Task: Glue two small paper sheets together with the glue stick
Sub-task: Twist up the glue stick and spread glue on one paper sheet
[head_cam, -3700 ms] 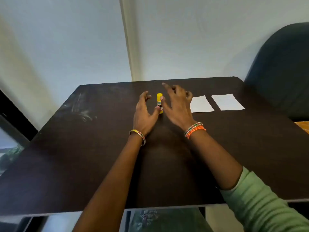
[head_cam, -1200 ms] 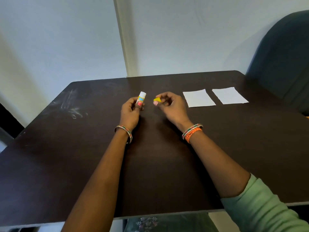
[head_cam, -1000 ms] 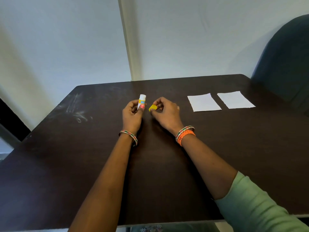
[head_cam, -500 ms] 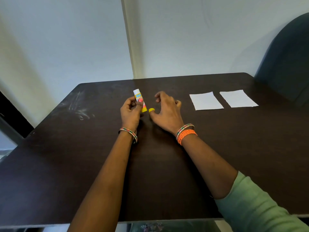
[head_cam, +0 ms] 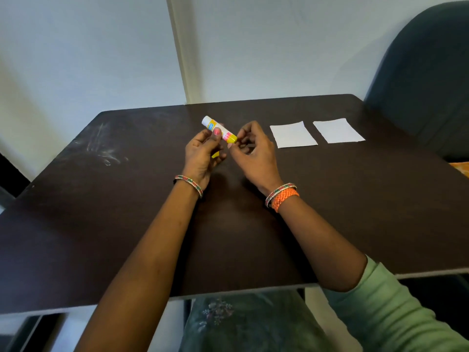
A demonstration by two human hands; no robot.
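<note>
Dark desk [head_cam: 355, 199] stands against a pale wall. Left hand [head_cam: 201, 154] is clamped on the uncapped glue stick [head_cam: 219, 129], held tilted above the desk, yellow base to the right. Right hand [head_cam: 253, 151] pinches that base. Yellow cap [head_cam: 215, 154] shows under the left hand. Two paper sheets [head_cam: 293, 134] [head_cam: 337, 130] lie side by side, far right.

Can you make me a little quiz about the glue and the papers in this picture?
1. True or false: the white glue stick with the yellow base is lying on the dark brown table.
2. How many small white paper sheets lie on the table?
3. Which hand grips the glue stick's body: A left, B right?

Key:
1. False; the left hand holds it up.
2. Two.
3. A; the right hand pinches its yellow end.
</note>
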